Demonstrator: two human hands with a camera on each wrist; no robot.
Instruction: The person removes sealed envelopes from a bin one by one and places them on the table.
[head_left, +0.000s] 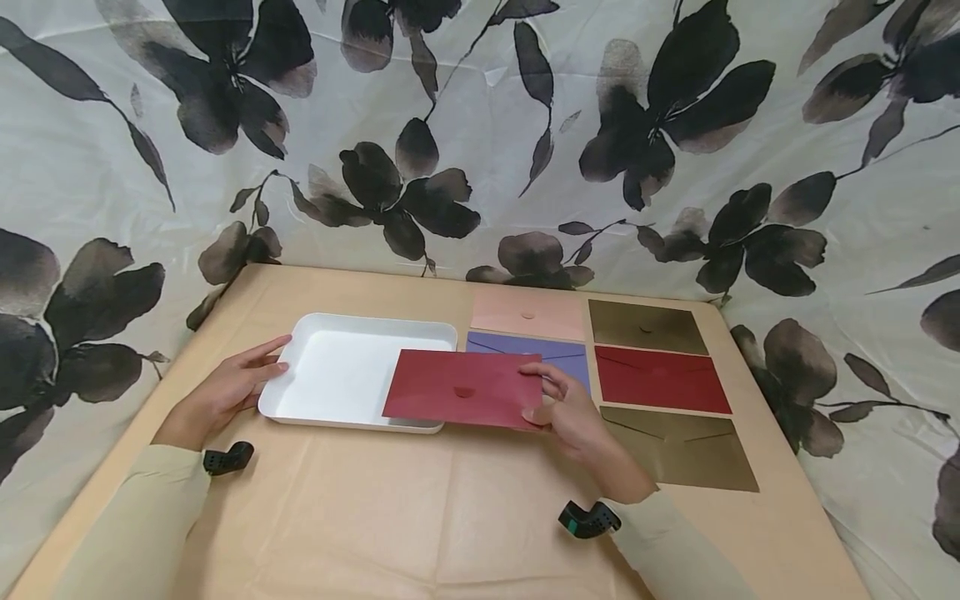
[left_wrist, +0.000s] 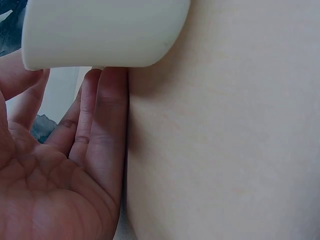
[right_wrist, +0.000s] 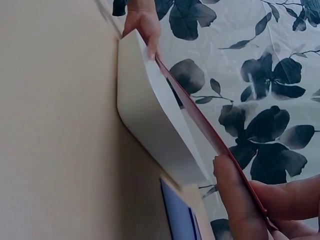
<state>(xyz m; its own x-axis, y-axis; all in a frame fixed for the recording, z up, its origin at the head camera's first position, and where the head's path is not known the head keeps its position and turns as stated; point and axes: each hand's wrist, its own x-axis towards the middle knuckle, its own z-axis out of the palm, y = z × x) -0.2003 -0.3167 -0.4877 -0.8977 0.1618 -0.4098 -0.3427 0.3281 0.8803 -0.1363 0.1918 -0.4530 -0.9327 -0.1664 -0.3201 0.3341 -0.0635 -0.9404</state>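
Observation:
My right hand (head_left: 566,412) pinches a dark red envelope (head_left: 442,383) by its right end, thumb on the near side and fingers on the far side. The envelope hangs over the right part of a white tray (head_left: 330,375), its small flap seal facing up. In the right wrist view the envelope (right_wrist: 200,122) shows edge-on, slanting above the tray's wall (right_wrist: 155,120). At the tray's left end, my left hand (head_left: 236,387) holds the rim, its thumb over the edge and fingers against the outer wall. The left wrist view shows these fingers (left_wrist: 107,115) at the white wall (left_wrist: 100,35).
Right of the tray lie envelopes in two columns: pink (head_left: 525,310) and blue-violet (head_left: 566,354), then gold (head_left: 648,325), red (head_left: 660,379) and another gold one (head_left: 682,450). A floral cloth (head_left: 480,108) hangs behind the beige table (head_left: 360,517).

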